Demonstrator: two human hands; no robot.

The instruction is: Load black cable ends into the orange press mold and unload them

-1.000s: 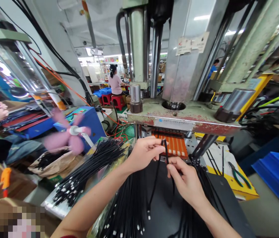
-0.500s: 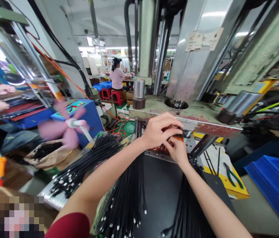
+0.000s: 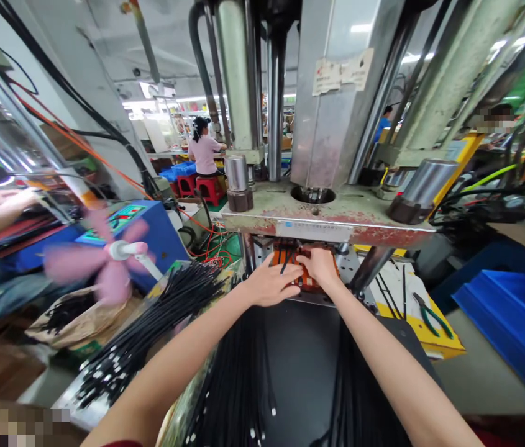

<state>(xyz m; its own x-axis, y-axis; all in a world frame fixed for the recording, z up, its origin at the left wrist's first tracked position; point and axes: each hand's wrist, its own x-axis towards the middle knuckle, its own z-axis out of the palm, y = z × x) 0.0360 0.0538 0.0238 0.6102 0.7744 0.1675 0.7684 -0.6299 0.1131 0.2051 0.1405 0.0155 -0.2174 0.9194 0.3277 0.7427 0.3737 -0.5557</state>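
Note:
Under the press plate sits an orange mould (image 3: 309,280) with slots across its top. My left hand (image 3: 269,284) lies at the mould's left front edge, fingers stretched out and apart. A black cable (image 3: 286,261) shows between its thumb and fingers, but no grip on it is visible. My right hand (image 3: 322,267) reaches onto the mould's right part with bent fingers. Its fingertips are pressed together on something dark that I cannot make out. Bundles of black cables with pale connector ends, a left bundle (image 3: 229,379) and a right bundle (image 3: 360,385), lie below my forearms.
The press plate (image 3: 266,217) hangs just above my hands, between steel columns. Another cable pile (image 3: 150,323) lies at left, near a spinning pink fan (image 3: 115,254). Green-handled pliers (image 3: 432,315) lie at right, beside a blue bin (image 3: 509,335). A person (image 3: 204,149) sits behind.
My hands have come down and apart from near the press plate's edge onto the mould. My left hand has opened out flat. The view has shifted, showing more of the mould.

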